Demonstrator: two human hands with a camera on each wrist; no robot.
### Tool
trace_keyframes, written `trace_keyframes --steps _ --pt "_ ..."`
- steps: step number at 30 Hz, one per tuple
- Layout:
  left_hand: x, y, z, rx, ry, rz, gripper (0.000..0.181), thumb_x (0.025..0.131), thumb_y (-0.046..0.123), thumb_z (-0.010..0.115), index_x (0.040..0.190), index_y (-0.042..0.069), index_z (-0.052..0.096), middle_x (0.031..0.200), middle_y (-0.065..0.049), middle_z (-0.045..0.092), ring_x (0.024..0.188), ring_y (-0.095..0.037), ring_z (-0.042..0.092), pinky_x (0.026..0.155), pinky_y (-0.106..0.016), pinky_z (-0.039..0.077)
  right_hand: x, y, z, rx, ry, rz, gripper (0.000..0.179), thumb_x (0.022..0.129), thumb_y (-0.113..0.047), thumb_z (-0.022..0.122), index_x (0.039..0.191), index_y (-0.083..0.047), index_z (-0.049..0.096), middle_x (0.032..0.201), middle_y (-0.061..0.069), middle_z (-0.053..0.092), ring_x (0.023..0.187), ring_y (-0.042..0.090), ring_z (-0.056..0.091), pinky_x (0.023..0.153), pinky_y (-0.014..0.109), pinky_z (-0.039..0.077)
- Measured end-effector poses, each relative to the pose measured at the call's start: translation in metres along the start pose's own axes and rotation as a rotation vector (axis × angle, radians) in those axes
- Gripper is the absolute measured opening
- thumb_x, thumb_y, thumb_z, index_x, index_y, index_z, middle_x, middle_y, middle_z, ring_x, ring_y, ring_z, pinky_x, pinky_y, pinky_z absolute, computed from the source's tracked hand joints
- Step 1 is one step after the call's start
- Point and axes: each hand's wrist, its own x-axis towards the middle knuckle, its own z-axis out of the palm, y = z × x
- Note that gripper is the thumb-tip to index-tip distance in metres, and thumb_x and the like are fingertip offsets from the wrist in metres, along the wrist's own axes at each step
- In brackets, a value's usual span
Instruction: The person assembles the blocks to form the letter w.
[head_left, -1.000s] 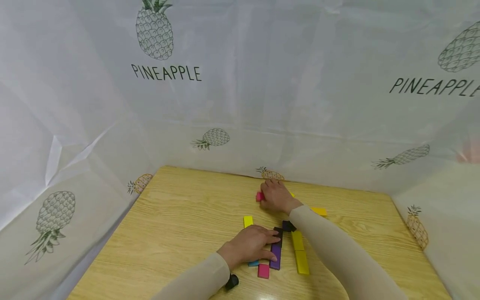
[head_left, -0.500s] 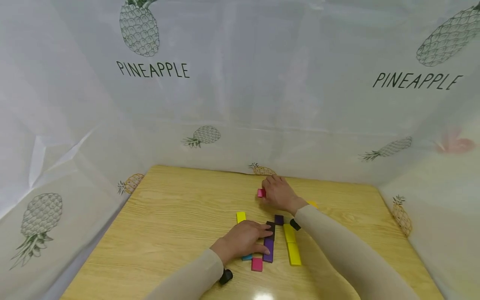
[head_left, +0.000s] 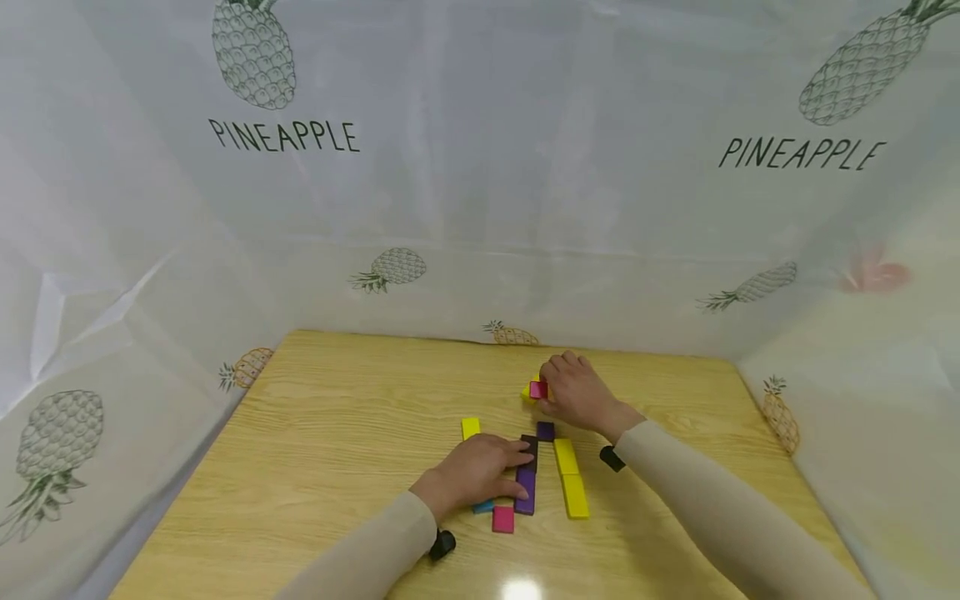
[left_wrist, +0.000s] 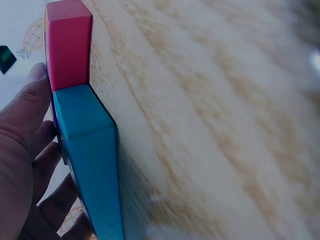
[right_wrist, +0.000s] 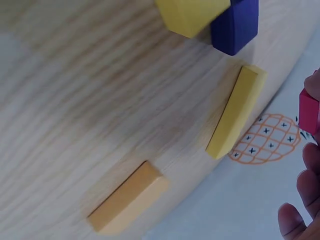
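My right hand (head_left: 585, 396) pinches a pink block (head_left: 538, 390) above the far part of the table; in the right wrist view this pink block (right_wrist: 308, 112) sits between thumb and fingers. A yellow block (head_left: 527, 393) shows just behind it. With fingertips on a black block (head_left: 529, 447) and the thumb on a purple block (head_left: 526, 492), my left hand (head_left: 472, 473) rests over a group of blocks. A blue block (left_wrist: 95, 165) and a second pink block (left_wrist: 70, 45) touch end to end beside that thumb. A yellow block (head_left: 470, 427) pokes out beyond the left hand, which partly covers the group.
Two yellow blocks (head_left: 576, 497) lie end to end right of the group, with a small dark purple block (head_left: 545, 431) near their far end. An orange block (right_wrist: 130, 200) lies under the right wrist. White pineapple-print sheeting (head_left: 465, 208) surrounds the wooden table (head_left: 360, 400).
Still holding the pink block, my right hand has moved right, uncovering part of the yellow block behind. The left hand stays on the group. The head view has shifted slightly.
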Motion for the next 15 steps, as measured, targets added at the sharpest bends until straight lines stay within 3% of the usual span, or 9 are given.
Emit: trace_keyframes --steps 6,15 --pt "0.000 0.001 0.001 -0.011 -0.008 -0.021 0.062 0.100 0.060 0.062 0.151 0.026 0.060 0.160 0.007 0.052 0.143 -0.015 0.054 0.122 -0.036 0.041 -0.027 0.002 -0.010 0.034 -0.005 0.028 0.037 0.089 -0.035 0.084 0.105 -0.008 0.063 0.103 0.009 0.062 0.094 0.029 0.050 0.082 0.045 0.043" --pt "0.001 0.002 0.000 -0.030 -0.019 -0.019 0.064 0.100 0.059 0.062 0.153 0.025 0.058 0.161 0.006 0.050 0.146 -0.017 0.052 0.124 -0.037 0.040 -0.074 0.004 -0.020 0.027 0.055 0.009 0.034 0.086 -0.032 0.086 0.099 -0.011 0.063 0.099 0.005 0.063 0.088 0.024 0.049 0.075 0.036 0.037"
